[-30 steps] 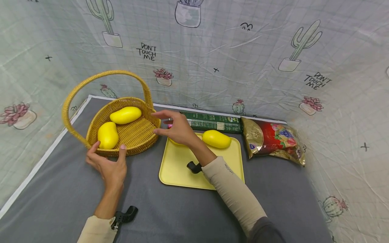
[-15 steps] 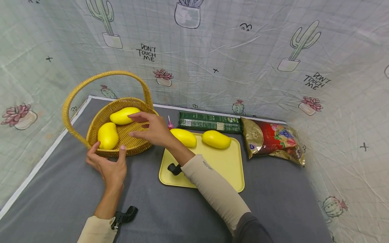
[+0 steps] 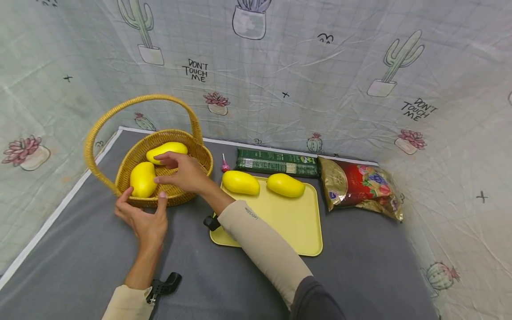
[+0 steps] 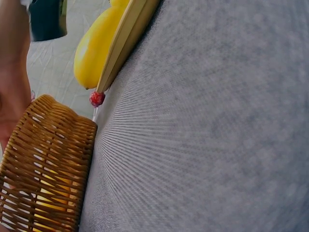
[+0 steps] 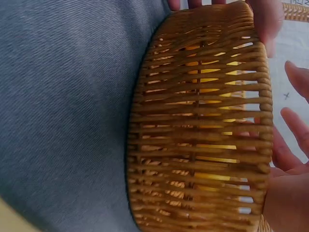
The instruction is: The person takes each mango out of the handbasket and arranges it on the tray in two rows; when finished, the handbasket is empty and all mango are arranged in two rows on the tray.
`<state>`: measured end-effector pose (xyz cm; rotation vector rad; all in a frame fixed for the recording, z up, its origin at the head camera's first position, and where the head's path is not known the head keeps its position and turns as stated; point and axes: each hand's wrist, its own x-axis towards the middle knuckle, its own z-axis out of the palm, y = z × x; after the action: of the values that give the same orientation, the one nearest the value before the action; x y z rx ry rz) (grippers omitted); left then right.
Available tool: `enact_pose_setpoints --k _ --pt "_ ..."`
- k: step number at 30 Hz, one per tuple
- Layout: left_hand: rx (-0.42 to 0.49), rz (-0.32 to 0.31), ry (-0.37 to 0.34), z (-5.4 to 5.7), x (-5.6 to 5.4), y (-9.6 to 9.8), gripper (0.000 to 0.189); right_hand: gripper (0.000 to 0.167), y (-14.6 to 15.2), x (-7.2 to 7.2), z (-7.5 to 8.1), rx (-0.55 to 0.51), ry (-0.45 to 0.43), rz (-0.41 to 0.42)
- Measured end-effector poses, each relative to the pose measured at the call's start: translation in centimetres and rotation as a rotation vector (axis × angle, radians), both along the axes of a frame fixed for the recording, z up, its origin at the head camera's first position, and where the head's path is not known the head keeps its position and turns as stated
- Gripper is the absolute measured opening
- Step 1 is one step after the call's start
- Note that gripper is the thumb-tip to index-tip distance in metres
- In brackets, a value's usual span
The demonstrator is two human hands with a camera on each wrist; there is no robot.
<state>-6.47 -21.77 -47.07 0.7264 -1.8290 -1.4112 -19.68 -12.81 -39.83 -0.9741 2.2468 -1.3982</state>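
The wicker basket [image 3: 188, 195] with a tall handle stands at the left, with two yellow mangoes inside: a front one [image 3: 142, 179] and a back one [image 3: 176, 148]. My left hand [image 3: 142, 222] holds the basket's near rim, thumb and index finger at its top edge. Reaching over the right rim, my right hand [image 3: 186, 173] is inside the basket, its thumb and fingers apart. Its thumb tip is right at the front mango and its fingers overlap the back one. The right wrist view shows the basket's woven side [image 5: 203, 121] close up, mangoes visible through the gaps.
Right of the basket lies a yellow tray [image 3: 288, 222] with two more mangoes, left [image 3: 241, 182] and right [image 3: 286, 185], along its back edge. Behind it are a lollipop [image 3: 225, 166] and a long green packet [image 3: 276, 162]. A red and gold bag [image 3: 360, 184] lies farther right.
My right hand has moved left from the basket's right rim into the basket, toward the front mango, uncovering the tray's left mango and the lollipop. My left hand has stayed at the rim.
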Motion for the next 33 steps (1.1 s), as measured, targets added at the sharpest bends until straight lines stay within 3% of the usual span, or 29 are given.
enact_pose_setpoints --k 9,18,33 --pt "0.006 -0.01 0.004 0.1 0.0 -0.1 0.079 0.064 -2.0 0.0 0.1 0.12 -0.005 0.018" --pt "0.002 -0.022 0.002 0.0 0.2 -0.1 0.076 0.063 -4.4 0.4 -0.1 0.28 -0.018 -0.026" --pt "0.008 -0.029 0.009 -0.3 0.2 -0.3 0.077 0.065 -6.1 0.6 -0.6 0.336 0.0 -0.031"
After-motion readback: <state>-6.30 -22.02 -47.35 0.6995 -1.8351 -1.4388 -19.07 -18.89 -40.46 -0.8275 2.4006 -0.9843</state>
